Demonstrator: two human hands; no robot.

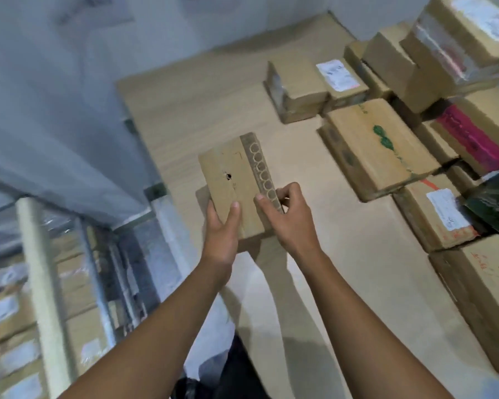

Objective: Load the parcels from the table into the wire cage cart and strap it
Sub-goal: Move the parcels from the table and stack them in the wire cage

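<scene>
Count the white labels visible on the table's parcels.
3: one on a small box at the back, one on the top-right stacked box, one on a low box beside the dark green bag. Others may face away or be covered.

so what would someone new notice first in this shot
First, the small cardboard parcel at centre, held over the table by both hands: the left hand grips its near end and the right hand pinches its right edge, where a strip of round holes shows. Next, the stacked parcels crowding the table's right side, one with a green mark. At lower left, blurred, the wire cage cart already holds boxes.
</scene>
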